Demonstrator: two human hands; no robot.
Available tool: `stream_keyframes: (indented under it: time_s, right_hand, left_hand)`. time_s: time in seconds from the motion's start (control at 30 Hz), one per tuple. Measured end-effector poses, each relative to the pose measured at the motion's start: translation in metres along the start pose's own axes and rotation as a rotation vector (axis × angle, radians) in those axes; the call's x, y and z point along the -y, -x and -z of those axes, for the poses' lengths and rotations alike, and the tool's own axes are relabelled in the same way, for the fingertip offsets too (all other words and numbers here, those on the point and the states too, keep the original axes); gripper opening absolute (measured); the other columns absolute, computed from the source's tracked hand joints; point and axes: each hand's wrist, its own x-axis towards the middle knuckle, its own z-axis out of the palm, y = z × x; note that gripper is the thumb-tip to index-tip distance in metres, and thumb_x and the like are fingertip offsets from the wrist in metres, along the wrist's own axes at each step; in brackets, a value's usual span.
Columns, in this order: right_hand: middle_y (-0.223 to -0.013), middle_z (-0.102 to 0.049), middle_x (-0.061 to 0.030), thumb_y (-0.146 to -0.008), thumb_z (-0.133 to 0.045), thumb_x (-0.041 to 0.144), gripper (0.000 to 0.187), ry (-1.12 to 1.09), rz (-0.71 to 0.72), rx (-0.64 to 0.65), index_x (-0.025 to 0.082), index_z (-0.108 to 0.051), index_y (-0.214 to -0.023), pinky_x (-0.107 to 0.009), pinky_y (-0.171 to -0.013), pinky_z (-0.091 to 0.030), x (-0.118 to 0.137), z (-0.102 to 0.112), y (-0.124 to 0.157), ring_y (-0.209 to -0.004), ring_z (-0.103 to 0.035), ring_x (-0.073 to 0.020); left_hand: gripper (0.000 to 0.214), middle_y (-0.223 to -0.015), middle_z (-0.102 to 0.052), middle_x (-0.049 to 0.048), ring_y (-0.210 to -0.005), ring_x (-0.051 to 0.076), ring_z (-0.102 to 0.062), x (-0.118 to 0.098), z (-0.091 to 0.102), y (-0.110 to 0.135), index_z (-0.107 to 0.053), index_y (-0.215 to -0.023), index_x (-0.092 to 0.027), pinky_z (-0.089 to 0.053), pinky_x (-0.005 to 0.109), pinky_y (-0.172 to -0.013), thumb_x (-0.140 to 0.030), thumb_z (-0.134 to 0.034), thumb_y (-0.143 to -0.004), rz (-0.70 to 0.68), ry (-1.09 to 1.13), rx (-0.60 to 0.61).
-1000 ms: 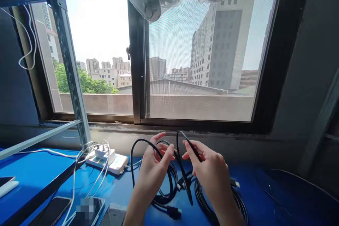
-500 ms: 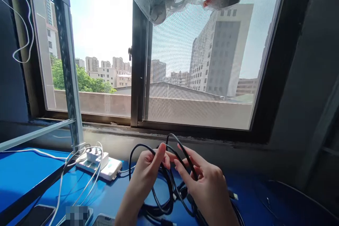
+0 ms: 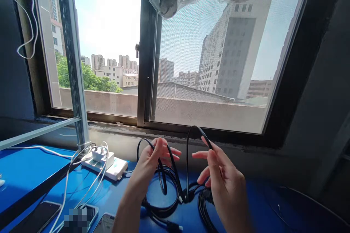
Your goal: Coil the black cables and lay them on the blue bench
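A black cable (image 3: 188, 153) runs in loops between my two hands above a blue tabletop. My left hand (image 3: 151, 158) pinches one looped part between thumb and fingers, and a loop hangs below it. On the other side my right hand (image 3: 225, 176) grips the cable near thumb and forefinger, where it arches up; its other fingers are spread. Beneath them lies a coiled black cable (image 3: 164, 211) with a dark plug (image 3: 174, 226) at its lower end. Another black coil (image 3: 203, 209) lies under my right hand, partly hidden by it.
A white power strip (image 3: 117, 168) with an adapter and white cords stands at left. Phones (image 3: 41, 214) lie along the front edge. A metal shelf post (image 3: 73, 62) rises before the window, and plastic bags (image 3: 169, 3) hang above.
My hands have moved apart, the right one going up and to the right, drawing a length of cable into a taller arch. The view has shifted slightly.
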Motion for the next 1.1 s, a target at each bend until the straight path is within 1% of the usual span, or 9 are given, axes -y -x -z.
stream_keyframes:
  time_s: [0.1, 0.17, 0.27, 0.4, 0.5, 0.63, 0.83, 0.93, 1.1]
  right_hand:
    - [-0.083, -0.068, -0.0045, -0.085, -0.042, 0.055, 0.053, -0.032, -0.017, -0.014, 0.017, -0.051, -0.121, -0.020, -0.034, -0.043, -0.007, 0.002, -0.001, -0.038, -0.054, -0.0088]
    - [-0.080, -0.068, -0.0026, -0.083, -0.047, 0.056, 0.054, -0.008, -0.004, 0.013, 0.019, -0.050, -0.122, -0.020, -0.035, -0.043, -0.010, 0.001, 0.000, -0.038, -0.054, -0.0089]
    - [-0.069, -0.066, 0.0003, -0.082, -0.049, 0.056, 0.052, 0.054, 0.035, 0.117, 0.020, -0.055, -0.118, -0.019, -0.038, -0.044, -0.008, -0.002, 0.002, -0.040, -0.054, -0.0090]
    - [-0.061, -0.064, 0.0026, -0.080, -0.051, 0.058, 0.055, 0.069, 0.118, 0.290, 0.019, -0.057, -0.118, -0.018, -0.042, -0.045, 0.002, -0.009, 0.005, -0.041, -0.055, -0.0090]
    - [-0.061, -0.064, 0.0033, -0.078, -0.055, 0.057, 0.055, 0.088, 0.162, 0.386, 0.020, -0.057, -0.118, -0.017, -0.043, -0.043, 0.007, -0.013, 0.007, -0.041, -0.055, -0.0089]
    - [-0.065, -0.065, 0.0037, -0.076, -0.061, 0.047, 0.051, 0.152, 0.153, 0.443, 0.024, -0.056, -0.121, -0.017, -0.045, -0.043, 0.008, -0.015, 0.008, -0.044, -0.056, -0.0096]
    - [-0.064, -0.065, 0.0040, -0.067, -0.054, 0.020, 0.053, 0.230, 0.108, 0.398, 0.022, -0.058, -0.120, -0.018, -0.044, -0.042, 0.007, -0.015, 0.010, -0.039, -0.051, -0.0083]
    - [-0.065, -0.065, 0.0030, -0.067, -0.051, 0.020, 0.054, 0.267, 0.121, 0.358, 0.021, -0.058, -0.121, -0.019, -0.045, -0.043, 0.006, -0.017, 0.009, -0.041, -0.052, -0.0088]
    - [-0.070, -0.066, -0.0012, -0.076, -0.046, 0.030, 0.047, 0.248, 0.114, 0.278, 0.017, -0.061, -0.118, -0.019, -0.045, -0.044, 0.002, -0.016, 0.006, -0.049, -0.057, -0.0107]
  left_hand:
    - [0.056, -0.070, -0.068, 0.0057, -0.069, 0.018, -0.063, 0.001, 0.004, -0.001, -0.049, -0.082, -0.020, -0.047, 0.027, -0.066, -0.074, -0.040, -0.072, -0.002, -0.010, -0.021]
    - [0.059, -0.066, -0.068, 0.0063, -0.068, 0.018, -0.062, 0.000, 0.005, -0.001, -0.047, -0.079, -0.019, -0.046, 0.027, -0.067, -0.077, -0.038, -0.070, -0.010, -0.045, -0.030]
    - [0.062, -0.057, -0.064, 0.0041, -0.059, 0.016, -0.059, -0.001, 0.003, -0.001, -0.043, -0.071, -0.020, -0.044, 0.025, -0.061, -0.082, -0.039, -0.064, -0.004, -0.065, -0.031]
    - [0.064, -0.044, -0.051, -0.0015, -0.044, 0.010, -0.046, -0.003, -0.004, 0.000, -0.039, -0.059, -0.021, -0.038, 0.023, -0.050, -0.085, -0.038, -0.060, 0.020, -0.087, -0.037]
    - [0.066, -0.041, -0.045, -0.0023, -0.041, 0.009, -0.044, 0.000, -0.008, 0.001, -0.039, -0.053, -0.019, -0.034, 0.022, -0.044, -0.085, -0.033, -0.063, 0.013, -0.107, -0.041]
    - [0.068, -0.038, -0.044, -0.0012, -0.037, 0.010, -0.044, 0.004, -0.010, -0.001, -0.039, -0.049, -0.019, -0.031, 0.022, -0.039, -0.085, -0.032, -0.063, 0.040, -0.104, 0.012]
    - [0.074, -0.037, -0.044, 0.0015, -0.037, 0.008, -0.041, 0.003, -0.015, -0.002, -0.043, -0.039, -0.017, -0.034, 0.021, -0.042, -0.087, -0.032, -0.060, -0.003, -0.219, -0.066]
    - [0.075, -0.034, -0.042, 0.0020, -0.035, 0.008, -0.040, 0.004, -0.017, -0.004, -0.042, -0.036, -0.018, -0.034, 0.022, -0.041, -0.089, -0.030, -0.057, 0.042, -0.235, -0.087]
    - [0.077, -0.032, -0.043, 0.0040, -0.034, 0.008, -0.041, 0.006, -0.012, -0.005, -0.044, -0.032, -0.018, -0.036, 0.022, -0.044, -0.087, -0.026, -0.060, 0.033, -0.305, -0.020]
